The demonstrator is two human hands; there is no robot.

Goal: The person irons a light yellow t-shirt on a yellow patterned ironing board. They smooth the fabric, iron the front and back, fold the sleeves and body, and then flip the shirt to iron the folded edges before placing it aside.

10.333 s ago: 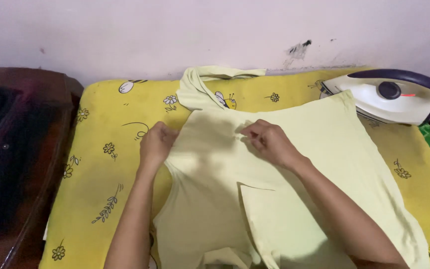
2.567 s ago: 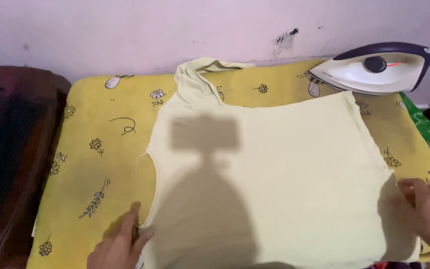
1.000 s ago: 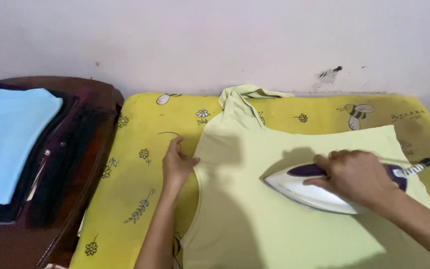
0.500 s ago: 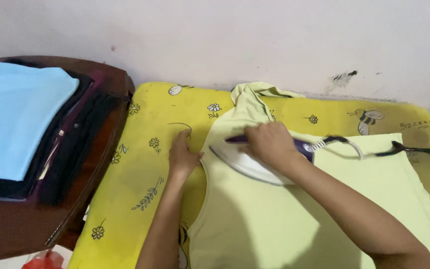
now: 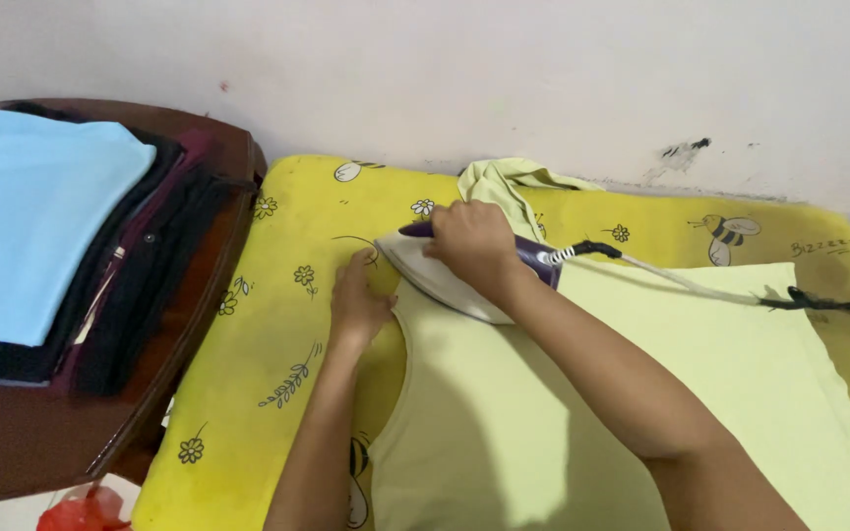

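Firmly clamped, right hand [image 5: 472, 243], fingers wrapped together over the purple handle of a white-and-purple electric iron [image 5: 450, 280]. Soleplate down flat on the shoulder of a pale yellow-green cotton shirt [image 5: 641, 393], spread just beneath and to the right of those fingers. Just left of the iron's tip, left hand [image 5: 358, 297], palm down, fingers [image 5: 358, 264] close together and stretched forward, holding nothing, pressed at the shirt's edge where it meets a bright yellow padded cover printed with flowers and bees [image 5: 277, 324]. Beyond the right knuckles, towards the wall, the shirt's bunched collar [image 5: 504, 182]. Trailing away rightwards from behind the right wrist, a white power cord [image 5: 681, 285], turning dark near the far edge and lying across the shirt. Well to the left of the left fingers, a dark brown rounded wooden table [image 5: 189, 334], bearing a stack of folded dark clothes [image 5: 140, 265] topped with a light blue folded cloth [image 5: 31, 216]. Low at the corner, near the table's foot, a scrap of red plastic [image 5: 81, 511].
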